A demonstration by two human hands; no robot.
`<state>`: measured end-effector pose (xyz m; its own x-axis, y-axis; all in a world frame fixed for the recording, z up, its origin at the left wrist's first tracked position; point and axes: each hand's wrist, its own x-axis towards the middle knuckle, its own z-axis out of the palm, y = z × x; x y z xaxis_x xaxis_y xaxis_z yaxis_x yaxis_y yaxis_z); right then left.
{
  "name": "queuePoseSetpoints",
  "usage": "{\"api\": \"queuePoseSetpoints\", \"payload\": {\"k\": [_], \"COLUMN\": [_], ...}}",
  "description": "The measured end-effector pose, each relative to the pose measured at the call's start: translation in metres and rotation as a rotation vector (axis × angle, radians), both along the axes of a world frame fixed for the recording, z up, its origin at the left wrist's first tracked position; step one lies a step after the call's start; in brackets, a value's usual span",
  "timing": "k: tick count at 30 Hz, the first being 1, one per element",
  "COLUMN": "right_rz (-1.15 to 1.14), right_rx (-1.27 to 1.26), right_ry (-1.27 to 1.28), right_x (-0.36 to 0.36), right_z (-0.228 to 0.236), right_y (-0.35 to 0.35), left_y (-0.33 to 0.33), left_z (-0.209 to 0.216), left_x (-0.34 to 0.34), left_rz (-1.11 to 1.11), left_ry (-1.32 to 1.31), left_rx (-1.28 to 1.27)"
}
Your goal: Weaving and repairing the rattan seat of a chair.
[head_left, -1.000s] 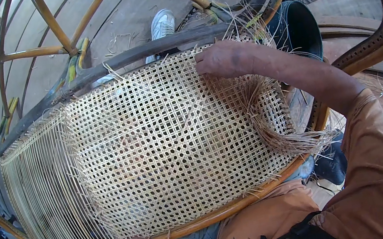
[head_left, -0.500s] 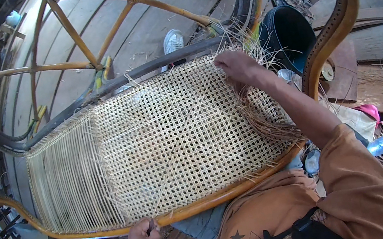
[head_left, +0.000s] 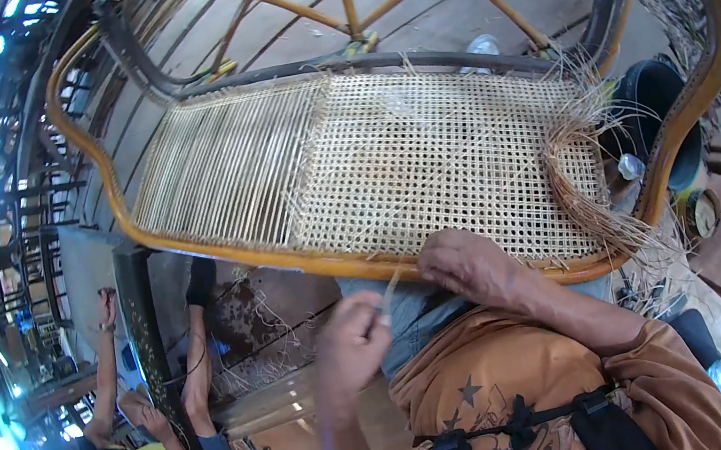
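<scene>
Rail of curved orange-brown rattan [head_left: 348, 266]: beside it left hand [head_left: 354, 339] clenches thin pale sliver [head_left: 392, 290], best steadied; right hand [head_left: 470, 266] curled, hold unclear.

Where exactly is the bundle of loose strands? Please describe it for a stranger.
Find the large curved frame, then the pale woven panel inside it. Across the panel's right end lies the bundle: brown, curved and loose, unlike the flat panel beneath.

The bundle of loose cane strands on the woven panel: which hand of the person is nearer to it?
Right. The right hand is at the near edge of the woven panel, left of the bundle; the left hand is farther left, beyond that edge.
</scene>
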<state>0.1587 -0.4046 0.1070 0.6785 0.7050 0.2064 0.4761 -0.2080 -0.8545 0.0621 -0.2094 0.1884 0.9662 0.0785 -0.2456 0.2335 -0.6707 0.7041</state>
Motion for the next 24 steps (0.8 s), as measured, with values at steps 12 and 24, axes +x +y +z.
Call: {"api": "queuePoseSetpoints", "payload": {"k": [12, 24], "right_rz": [0.434, -0.147], "right_rx": [-0.371, -0.355], "right_ry": [-0.213, 0.058], "right_x": [-0.027, -0.009], "right_z": [0.01, -0.035], "right_y": [-0.005, -0.015], "left_y": [-0.036, -0.044], "left_z": [-0.022, -0.056], "left_x": [-0.045, -0.043], "left_rz": [-0.02, 0.468], "left_ry": [0.017, 0.098], "left_rx": [0.206, -0.801]}}
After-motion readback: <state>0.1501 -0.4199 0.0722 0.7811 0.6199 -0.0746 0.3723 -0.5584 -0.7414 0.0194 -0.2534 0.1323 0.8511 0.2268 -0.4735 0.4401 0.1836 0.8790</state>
